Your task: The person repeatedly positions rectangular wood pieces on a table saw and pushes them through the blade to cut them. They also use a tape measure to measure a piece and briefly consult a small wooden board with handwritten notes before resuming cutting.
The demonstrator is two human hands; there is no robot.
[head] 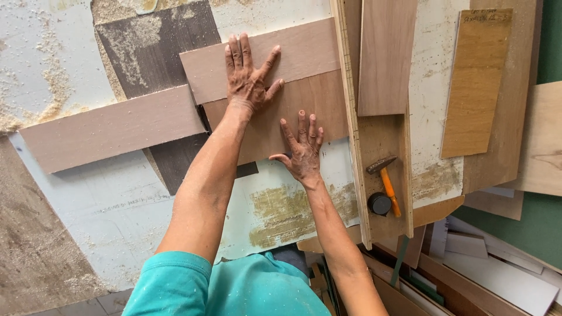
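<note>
The laminate strip (257,58) is pale mauve-brown, and the plywood sheet (281,117) below it is reddish-brown with faint grain. A dark brown panel (152,47) carries tan sawdust. The hammer (386,178) has an orange handle, the board (477,82) is honey-yellow, and the sleeve (172,284) is teal.

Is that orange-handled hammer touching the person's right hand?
Apart. The head view shows the hammer lying beyond a wooden strip, with the right hand flat on a brown panel.
</note>
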